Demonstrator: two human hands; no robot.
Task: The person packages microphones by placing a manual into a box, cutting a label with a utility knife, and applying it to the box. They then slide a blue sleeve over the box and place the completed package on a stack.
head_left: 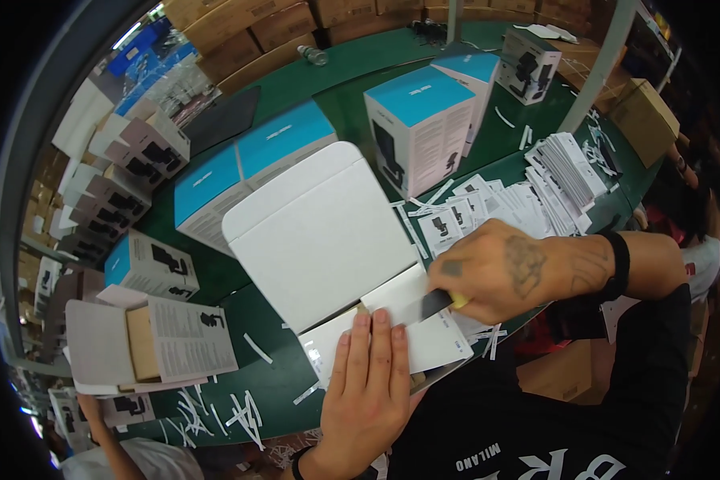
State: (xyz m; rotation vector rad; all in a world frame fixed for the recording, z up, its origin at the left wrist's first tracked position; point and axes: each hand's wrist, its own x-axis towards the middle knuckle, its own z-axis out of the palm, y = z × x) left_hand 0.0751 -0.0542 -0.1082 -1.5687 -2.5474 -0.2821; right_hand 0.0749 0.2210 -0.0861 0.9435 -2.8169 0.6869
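An open white box [320,232] is pressed by the flat left hand [370,380], fingers together; a yellow-and-dark tool [458,298] is gripped by the right hand [492,268]. Brown cardboard [142,344] is held inside another box [192,336].

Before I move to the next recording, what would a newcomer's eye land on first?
Probably the open white box at the centre, with the left hand resting on it and the right hand holding a yellow-and-dark tool over it. Next, the blue-topped boxes behind it on the green table.
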